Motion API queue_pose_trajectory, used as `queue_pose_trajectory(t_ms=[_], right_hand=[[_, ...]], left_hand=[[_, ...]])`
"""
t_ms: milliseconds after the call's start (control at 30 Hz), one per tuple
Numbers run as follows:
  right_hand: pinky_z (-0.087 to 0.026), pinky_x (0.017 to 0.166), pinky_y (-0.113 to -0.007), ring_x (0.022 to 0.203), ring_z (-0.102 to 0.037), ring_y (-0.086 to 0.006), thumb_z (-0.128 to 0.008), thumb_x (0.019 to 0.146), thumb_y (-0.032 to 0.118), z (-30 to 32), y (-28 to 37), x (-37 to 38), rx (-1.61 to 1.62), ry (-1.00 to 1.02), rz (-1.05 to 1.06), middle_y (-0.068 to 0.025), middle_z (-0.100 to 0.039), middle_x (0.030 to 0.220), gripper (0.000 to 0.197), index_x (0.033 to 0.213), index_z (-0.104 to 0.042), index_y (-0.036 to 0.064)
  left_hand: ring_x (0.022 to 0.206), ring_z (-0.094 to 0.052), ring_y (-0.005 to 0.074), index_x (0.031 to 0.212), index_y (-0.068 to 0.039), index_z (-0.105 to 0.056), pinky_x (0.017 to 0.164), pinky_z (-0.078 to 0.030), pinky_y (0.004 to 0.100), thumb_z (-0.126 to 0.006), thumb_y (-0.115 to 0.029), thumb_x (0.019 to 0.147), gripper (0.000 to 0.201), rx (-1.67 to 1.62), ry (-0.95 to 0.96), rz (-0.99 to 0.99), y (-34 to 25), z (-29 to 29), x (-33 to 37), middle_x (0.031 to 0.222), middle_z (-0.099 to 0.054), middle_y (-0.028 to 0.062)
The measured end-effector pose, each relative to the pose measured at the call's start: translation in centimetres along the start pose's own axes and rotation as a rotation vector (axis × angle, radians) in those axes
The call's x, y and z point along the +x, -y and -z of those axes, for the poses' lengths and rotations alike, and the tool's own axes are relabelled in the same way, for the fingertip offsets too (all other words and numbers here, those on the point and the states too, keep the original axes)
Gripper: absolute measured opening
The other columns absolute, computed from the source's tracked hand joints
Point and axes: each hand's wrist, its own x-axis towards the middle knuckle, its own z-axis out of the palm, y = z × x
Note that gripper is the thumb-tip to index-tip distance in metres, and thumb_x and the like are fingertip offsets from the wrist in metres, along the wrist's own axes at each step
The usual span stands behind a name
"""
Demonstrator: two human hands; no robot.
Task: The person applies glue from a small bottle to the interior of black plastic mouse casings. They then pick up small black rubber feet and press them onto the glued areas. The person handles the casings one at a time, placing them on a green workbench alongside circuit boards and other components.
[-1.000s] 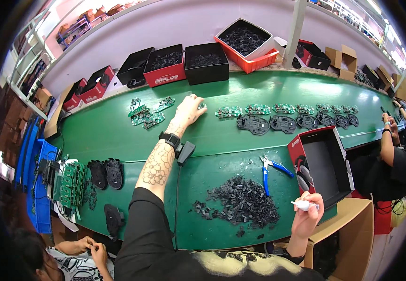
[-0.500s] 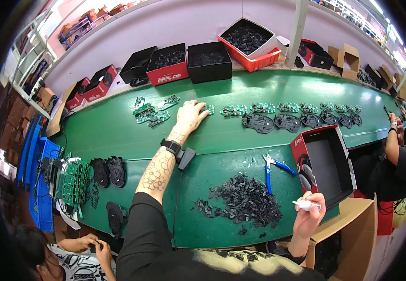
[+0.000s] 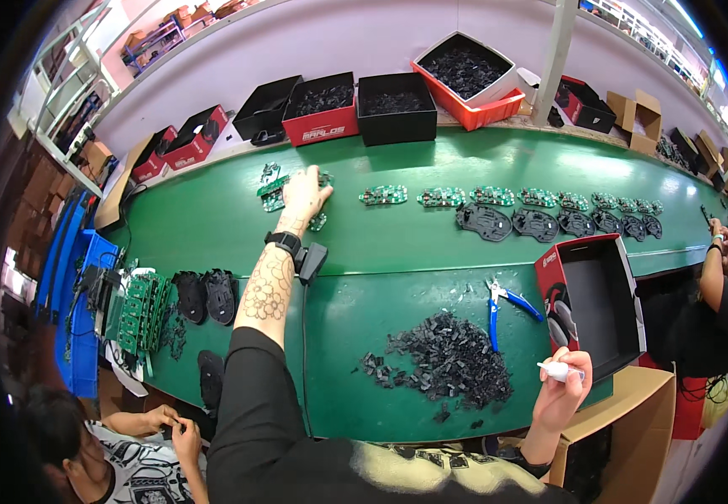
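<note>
My left hand (image 3: 303, 200) reaches to the far left of the green table, over a small cluster of green circuit boards (image 3: 272, 200). Its thumb stands apart from the fingers, and a board shows at the fingertips; no firm grip is visible. Raised at the near right, my right hand (image 3: 562, 395) is closed around a small white dropper bottle (image 3: 560, 370), its nozzle pointing left. A lone circuit board (image 3: 383, 195) begins a row of boards running rightward. Below that row lie several black mouse shells (image 3: 483, 222).
A heap of small black plastic parts (image 3: 452, 361) lies in front, beside blue-handled cutters (image 3: 493, 312) and an open box (image 3: 596, 294). Stacked boards (image 3: 142, 312) and black shells (image 3: 220, 296) sit left. Part-filled boxes (image 3: 397, 109) line the back. Co-workers sit at both sides.
My left hand has moved left from the row's left end to the board cluster, leaving a board behind on the table. My right hand still holds the dropper bottle. The view has shifted slightly.
</note>
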Motion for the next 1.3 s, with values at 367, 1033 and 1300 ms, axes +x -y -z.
queue_pose_trajectory(t_ms=[367,1033,1300], right_hand=[[-0.037,0.052,-0.023,0.063,-0.046,-0.0143,-0.062,0.08,0.027,-0.5,-0.4,-0.5,0.026,0.035,0.014,-0.0077,-0.044,0.073,0.032,0.088,-0.051,-0.0016],[-0.035,0.057,-0.024,0.059,-0.038,-0.0078,-0.057,0.087,0.026,-0.6,0.2,-0.3,0.088,0.123,0.049,-0.0018,-0.04,0.068,0.026,0.092,-0.053,0.001],[-0.035,0.057,-0.024,0.059,-0.038,-0.0078,-0.056,0.087,0.025,-0.4,-0.4,-0.5,0.09,0.116,0.027,-0.0015,-0.04,0.068,0.024,0.092,-0.052,0.0011]], left_hand=[[0.083,-0.064,0.0364,0.11,-0.007,-0.058,0.075,-0.051,0.0408,-0.055,-0.038,0.085,0.039,-0.055,-0.023,0.196,-2.5,-0.5,-1.6,0.09,-0.065,0.0187],[0.101,-0.055,0.0296,0.107,-0.014,-0.065,0.087,-0.045,0.0387,-0.062,-0.015,0.082,0.024,-0.271,0.048,-0.425,-3.0,2.4,-4.0,0.106,-0.059,0.0102],[0.104,-0.054,0.0311,0.112,-0.012,-0.061,0.096,-0.041,0.0397,-0.056,-0.005,0.073,0.041,-0.256,0.217,-0.517,3.5,6.1,-6.9,0.11,-0.059,0.01]])
